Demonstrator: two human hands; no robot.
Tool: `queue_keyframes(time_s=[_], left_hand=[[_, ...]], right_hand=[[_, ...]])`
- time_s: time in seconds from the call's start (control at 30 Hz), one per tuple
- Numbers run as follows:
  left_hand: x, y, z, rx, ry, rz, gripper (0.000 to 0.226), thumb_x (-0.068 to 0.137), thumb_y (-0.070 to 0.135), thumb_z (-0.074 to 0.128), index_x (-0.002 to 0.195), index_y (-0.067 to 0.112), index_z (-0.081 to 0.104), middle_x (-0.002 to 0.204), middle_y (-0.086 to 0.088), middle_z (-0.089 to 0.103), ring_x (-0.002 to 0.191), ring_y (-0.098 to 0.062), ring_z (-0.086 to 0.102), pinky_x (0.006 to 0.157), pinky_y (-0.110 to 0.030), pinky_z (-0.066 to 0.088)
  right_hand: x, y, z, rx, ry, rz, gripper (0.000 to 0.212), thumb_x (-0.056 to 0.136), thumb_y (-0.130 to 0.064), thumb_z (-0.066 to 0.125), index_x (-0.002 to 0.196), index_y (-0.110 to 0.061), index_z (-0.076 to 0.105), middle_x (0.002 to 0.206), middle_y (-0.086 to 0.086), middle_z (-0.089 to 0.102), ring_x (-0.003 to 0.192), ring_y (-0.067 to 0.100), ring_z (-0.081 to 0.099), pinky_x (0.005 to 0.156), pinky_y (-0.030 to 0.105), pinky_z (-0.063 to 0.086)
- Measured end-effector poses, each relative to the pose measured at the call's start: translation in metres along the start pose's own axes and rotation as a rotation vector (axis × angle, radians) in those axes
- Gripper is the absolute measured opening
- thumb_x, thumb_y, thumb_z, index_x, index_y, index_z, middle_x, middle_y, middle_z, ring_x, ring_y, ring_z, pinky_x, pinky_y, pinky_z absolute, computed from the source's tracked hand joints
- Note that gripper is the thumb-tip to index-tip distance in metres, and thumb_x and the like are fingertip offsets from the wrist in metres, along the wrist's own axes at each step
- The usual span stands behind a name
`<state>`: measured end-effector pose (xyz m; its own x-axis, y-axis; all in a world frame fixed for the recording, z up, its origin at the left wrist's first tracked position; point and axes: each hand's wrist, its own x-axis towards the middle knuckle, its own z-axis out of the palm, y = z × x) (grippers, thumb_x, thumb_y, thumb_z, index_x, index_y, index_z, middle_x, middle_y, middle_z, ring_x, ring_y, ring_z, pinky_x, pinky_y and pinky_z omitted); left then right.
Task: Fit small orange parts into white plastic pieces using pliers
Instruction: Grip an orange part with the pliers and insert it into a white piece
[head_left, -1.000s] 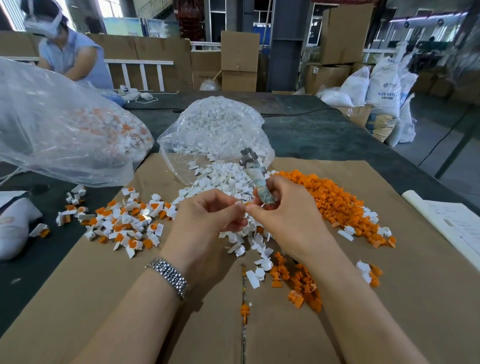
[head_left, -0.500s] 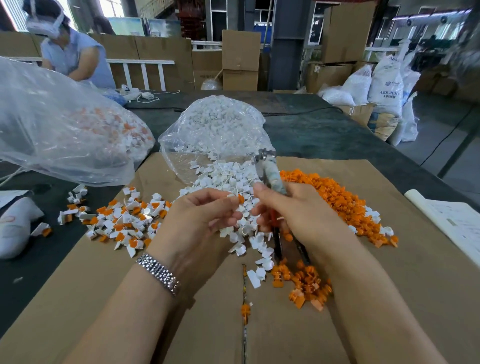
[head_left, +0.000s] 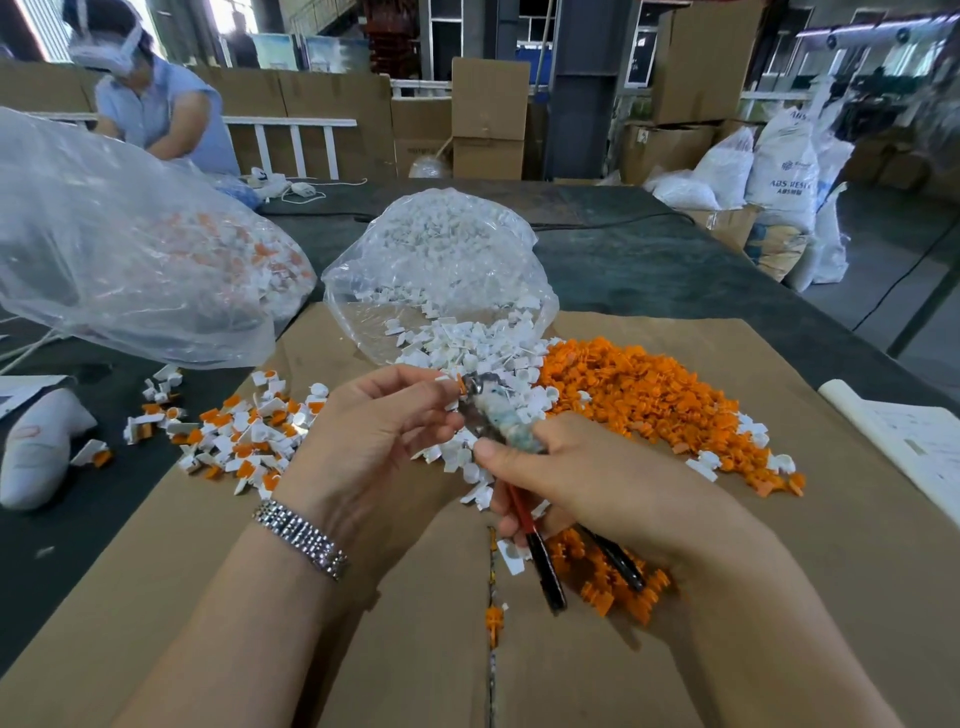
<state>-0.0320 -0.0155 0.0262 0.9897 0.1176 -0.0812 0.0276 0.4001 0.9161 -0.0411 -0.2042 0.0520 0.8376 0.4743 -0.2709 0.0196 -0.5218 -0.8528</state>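
Our right hand (head_left: 597, 483) grips the pliers (head_left: 506, 431), whose tip hides the small piece pinched by our left hand (head_left: 374, 436).

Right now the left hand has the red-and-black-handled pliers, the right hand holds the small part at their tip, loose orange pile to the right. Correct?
Hands are swapped. In the head view the right hand grips the red-and-black-handled pliers, and the left hand holds the small white-and-orange part at their tip. The pile of loose orange parts does lie to the right.
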Motion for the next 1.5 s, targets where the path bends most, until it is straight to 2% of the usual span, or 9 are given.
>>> queue_keyframes(time_s=[0.17, 0.4, 0.67, 0.83, 0.9, 1.1, 1.3, 1.4, 1.5], left_hand=[[0.002, -0.001, -0.002, 0.022, 0.003, 0.004, 0.028, 0.062, 0.01, 0.08, 0.086, 0.0, 0.071, 0.074, -0.009, 0.073, 0.06, -0.017, 0.07, 0.057, -0.02, 0.056], [0.002, -0.002, -0.005, 0.024, 0.005, -0.006, 0.021, 0.062, 0.01, 0.081, 0.08, 0.002, 0.074, 0.077, -0.012, 0.074, 0.063, -0.019, 0.072, 0.056, -0.02, 0.056], [0.0, -0.004, -0.003, 0.021, -0.022, -0.034, 0.006, 0.068, 0.01, 0.08, 0.072, 0.006, 0.079, 0.077, -0.015, 0.074, 0.069, -0.022, 0.075, 0.059, -0.02, 0.058], [0.002, -0.006, -0.001, 0.111, 0.073, 0.074, 0.011, 0.082, 0.007, 0.078, 0.072, 0.009, 0.08, 0.075, -0.013, 0.074, 0.069, -0.021, 0.075, 0.061, -0.02, 0.058], [0.003, -0.007, -0.002, 0.134, 0.097, 0.096, 0.017, 0.086, 0.004, 0.076, 0.071, 0.01, 0.078, 0.072, -0.01, 0.074, 0.066, -0.02, 0.074, 0.06, -0.02, 0.057], [0.003, -0.007, -0.003, 0.169, 0.082, 0.09, 0.012, 0.084, 0.004, 0.077, 0.072, 0.006, 0.078, 0.073, -0.013, 0.074, 0.068, -0.021, 0.075, 0.06, -0.02, 0.057], [0.002, -0.008, -0.003, 0.158, 0.077, 0.087, 0.011, 0.084, 0.004, 0.077, 0.073, 0.005, 0.079, 0.076, -0.017, 0.075, 0.071, -0.023, 0.076, 0.063, -0.02, 0.058], [0.001, -0.007, -0.004, 0.144, 0.061, 0.074, 0.011, 0.085, 0.005, 0.076, 0.075, 0.006, 0.08, 0.076, -0.018, 0.075, 0.072, -0.024, 0.076, 0.063, -0.02, 0.058], [0.002, -0.005, -0.006, 0.097, 0.056, 0.067, 0.008, 0.085, 0.008, 0.076, 0.078, 0.007, 0.08, 0.074, -0.015, 0.074, 0.068, -0.021, 0.075, 0.061, -0.021, 0.058]], right_hand=[[0.002, -0.001, 0.004, -0.033, 0.054, -0.02, 0.042, 0.102, -0.044, 0.056, 0.085, -0.007, 0.066, 0.067, 0.003, 0.069, 0.061, 0.015, 0.068, 0.06, 0.026, 0.055], [0.009, 0.005, 0.015, -0.057, 0.197, -0.059, 0.041, 0.101, -0.036, 0.059, 0.072, -0.007, 0.059, 0.048, 0.0, 0.058, 0.043, 0.016, 0.057, 0.049, 0.024, 0.051], [0.012, 0.011, 0.01, -0.072, 0.217, -0.031, 0.044, 0.102, -0.035, 0.059, 0.069, -0.006, 0.056, 0.044, 0.001, 0.057, 0.04, 0.02, 0.057, 0.051, 0.03, 0.054], [0.011, 0.009, 0.008, 0.022, 0.111, -0.013, 0.036, 0.103, -0.037, 0.056, 0.102, -0.002, 0.065, 0.069, 0.006, 0.072, 0.063, 0.025, 0.073, 0.06, 0.031, 0.055], [0.01, 0.009, 0.009, -0.001, 0.094, -0.012, 0.04, 0.102, -0.039, 0.056, 0.104, 0.0, 0.066, 0.075, 0.009, 0.074, 0.069, 0.026, 0.075, 0.066, 0.033, 0.056], [0.009, 0.009, 0.014, -0.025, 0.177, -0.017, 0.042, 0.102, -0.036, 0.059, 0.073, -0.006, 0.058, 0.046, -0.001, 0.057, 0.042, 0.017, 0.058, 0.048, 0.026, 0.051], [0.016, 0.012, 0.02, -0.12, 0.296, -0.036, 0.052, 0.1, -0.041, 0.06, 0.092, 0.01, 0.059, 0.064, 0.015, 0.056, 0.046, 0.025, 0.053, 0.055, 0.039, 0.049], [0.013, 0.013, 0.016, -0.031, 0.22, -0.02, 0.046, 0.101, -0.041, 0.059, 0.087, 0.002, 0.062, 0.059, 0.01, 0.064, 0.046, 0.022, 0.062, 0.051, 0.029, 0.054], [0.007, 0.01, 0.01, 0.132, 0.069, 0.001, 0.044, 0.1, -0.045, 0.057, 0.103, -0.003, 0.066, 0.072, 0.009, 0.072, 0.063, 0.024, 0.072, 0.054, 0.024, 0.054]])
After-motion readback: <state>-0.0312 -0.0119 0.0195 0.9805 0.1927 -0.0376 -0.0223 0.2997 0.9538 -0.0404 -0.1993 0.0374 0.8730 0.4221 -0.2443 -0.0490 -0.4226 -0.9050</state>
